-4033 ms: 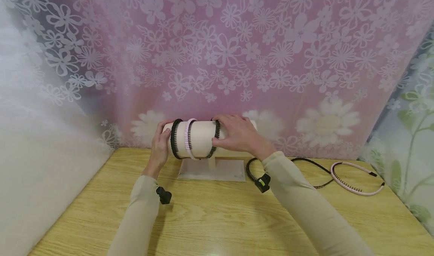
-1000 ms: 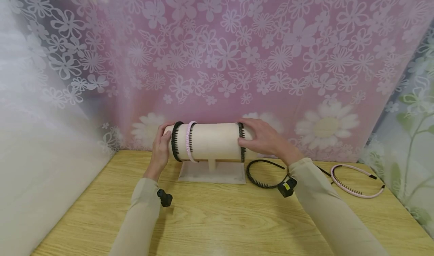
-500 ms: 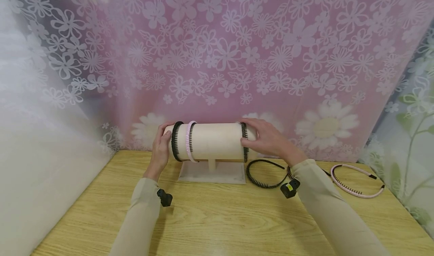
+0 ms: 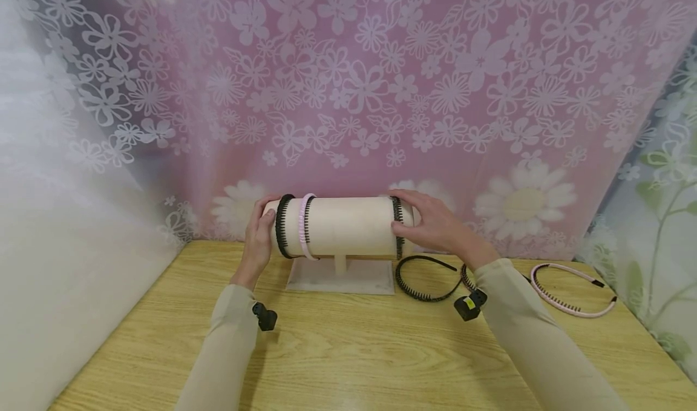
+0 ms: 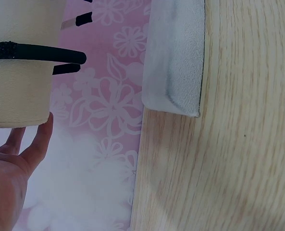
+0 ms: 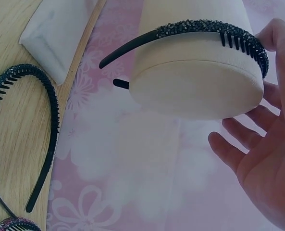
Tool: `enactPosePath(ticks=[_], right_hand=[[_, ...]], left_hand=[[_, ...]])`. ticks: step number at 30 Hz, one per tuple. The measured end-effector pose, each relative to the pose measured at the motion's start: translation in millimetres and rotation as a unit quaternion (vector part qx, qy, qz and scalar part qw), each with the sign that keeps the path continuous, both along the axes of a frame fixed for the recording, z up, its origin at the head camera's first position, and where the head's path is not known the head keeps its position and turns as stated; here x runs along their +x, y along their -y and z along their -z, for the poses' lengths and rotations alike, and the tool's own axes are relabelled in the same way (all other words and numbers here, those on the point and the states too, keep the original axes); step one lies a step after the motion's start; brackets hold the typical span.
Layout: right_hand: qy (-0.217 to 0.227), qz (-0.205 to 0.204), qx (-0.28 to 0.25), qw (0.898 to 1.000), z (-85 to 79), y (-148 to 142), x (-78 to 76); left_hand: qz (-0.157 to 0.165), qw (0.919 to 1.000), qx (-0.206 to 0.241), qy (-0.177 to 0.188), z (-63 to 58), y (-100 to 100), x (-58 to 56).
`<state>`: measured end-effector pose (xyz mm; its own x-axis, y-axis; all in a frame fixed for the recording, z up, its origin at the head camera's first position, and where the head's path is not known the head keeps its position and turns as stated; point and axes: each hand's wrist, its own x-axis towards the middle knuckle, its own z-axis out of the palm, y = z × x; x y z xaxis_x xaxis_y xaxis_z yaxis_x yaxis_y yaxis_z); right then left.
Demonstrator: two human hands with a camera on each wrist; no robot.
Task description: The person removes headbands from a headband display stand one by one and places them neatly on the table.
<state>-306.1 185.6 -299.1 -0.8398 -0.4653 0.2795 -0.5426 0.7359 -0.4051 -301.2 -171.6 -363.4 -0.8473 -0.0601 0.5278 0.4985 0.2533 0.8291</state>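
A cream padded roll on a T-shaped headband stand (image 4: 351, 226) lies level above its pale base (image 4: 359, 278). My left hand (image 4: 255, 241) holds the roll's left end, thumb in front. Beside it, a black toothed headband (image 4: 281, 226) and a pink headband (image 4: 302, 226) sit around the roll. My right hand (image 4: 435, 223) grips a black sparkly headband (image 4: 398, 217) near the roll's right end, thumb on its front. In the right wrist view this headband's stone-covered arch (image 6: 195, 26) spans the roll, its tips sticking out past the far side.
Right of the base on the wooden table (image 4: 337, 350) lies a black toothed headband (image 4: 419, 293). Further right is a pink headband (image 4: 572, 308), with another dark headband (image 4: 467, 276) partly hidden by the right arm. A pink floral curtain (image 4: 348, 96) hangs behind.
My right hand has slid the black sparkly headband rightward along the roll, from right of its middle to near its right end. The left hand keeps its place.
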Motion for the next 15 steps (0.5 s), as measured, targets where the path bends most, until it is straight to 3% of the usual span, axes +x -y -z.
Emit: enactPosePath(ticks=[15], right_hand=[[0.017, -0.006, -0.052, 0.998, 7.5, -4.9, 2.7]], left_hand=[[-0.003, 0.9999, -0.010, -0.006, 0.9, 0.0, -0.7]])
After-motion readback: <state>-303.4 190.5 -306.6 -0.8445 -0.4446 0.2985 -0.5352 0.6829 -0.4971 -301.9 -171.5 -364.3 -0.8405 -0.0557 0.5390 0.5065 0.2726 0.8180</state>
